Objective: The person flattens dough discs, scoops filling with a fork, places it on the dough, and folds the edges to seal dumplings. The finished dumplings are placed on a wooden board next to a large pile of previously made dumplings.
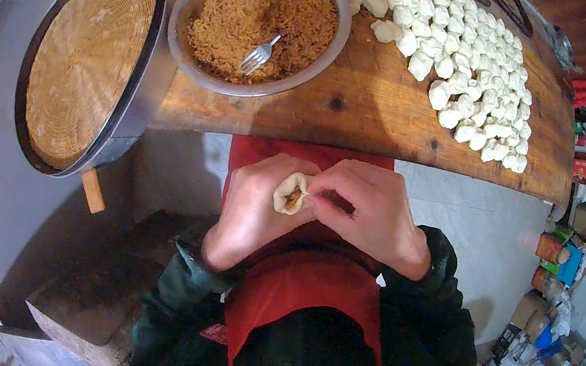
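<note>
A partly closed dough wrapper (pixel 285 192) with brown filling showing inside is held just past the table's near edge, in front of a red apron. My left hand (pixel 255 200) cups it from the left. The thumb and forefinger of my right hand (pixel 367 210) pinch its right rim. Beyond my hands, a wide metal bowl (pixel 345 35) holds shredded orange-brown filling (pixel 222 14), with a metal fork (pixel 259 56) lying on it. Many floured dough pieces (pixel 453 24) cover the table's right part, and a few flattened dough rounds (pixel 374 2) lie beside the bowl.
The wooden table (pixel 303 121) spans the view ahead. At left stands a round metal steamer (pixel 136 116) with a woven mat (pixel 88 67); a wooden block (pixel 93 190) is below its rim. Boxes and bags (pixel 541 329) are piled on the far right.
</note>
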Demonstrator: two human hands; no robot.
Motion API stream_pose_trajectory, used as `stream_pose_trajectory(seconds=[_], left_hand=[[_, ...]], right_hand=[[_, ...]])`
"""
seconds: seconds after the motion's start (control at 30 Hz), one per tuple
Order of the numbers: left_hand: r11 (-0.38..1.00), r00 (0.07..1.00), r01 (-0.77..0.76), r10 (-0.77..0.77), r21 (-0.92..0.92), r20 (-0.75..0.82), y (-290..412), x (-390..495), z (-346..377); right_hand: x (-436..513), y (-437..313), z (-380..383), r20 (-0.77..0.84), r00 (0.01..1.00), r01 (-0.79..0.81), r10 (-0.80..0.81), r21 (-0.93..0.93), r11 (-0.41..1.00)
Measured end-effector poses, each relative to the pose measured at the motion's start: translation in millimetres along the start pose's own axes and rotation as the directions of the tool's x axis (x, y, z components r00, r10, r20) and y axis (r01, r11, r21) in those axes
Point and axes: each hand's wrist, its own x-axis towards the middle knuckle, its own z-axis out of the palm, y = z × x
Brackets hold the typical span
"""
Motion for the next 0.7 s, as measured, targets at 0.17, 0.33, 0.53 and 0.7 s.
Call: stream_pose_trajectory(seconds=[0.17, 0.33, 0.53, 0.7], left_hand=[[0.999, 1.0, -0.024, 0.024, 0.033, 0.011, 5, 4, -1], [0.999, 0.998, 0.039, -0.038, -0.03, 0.043, 10, 3, -4], [0.998, 0.993, 0.052, -0.055, 0.03, 0.106, 8, 5, -3], [0.992, 0.987, -0.126, 0.124, 0.015, 0.098, 8, 8, -5]], right_hand=[[6, 6, 5, 0.044, 0.992, -0.122, 0.117, 0.131, 0.984], [6, 5, -3, 0.098, 0.995, 0.024, -0.027, 0.035, 0.999], [6, -4, -7, 0.118, 0.992, -0.063, 0.055, 0.061, 0.996], [11, 1, -8, 0.097, 0.995, -0.024, 0.016, 0.074, 0.997]])
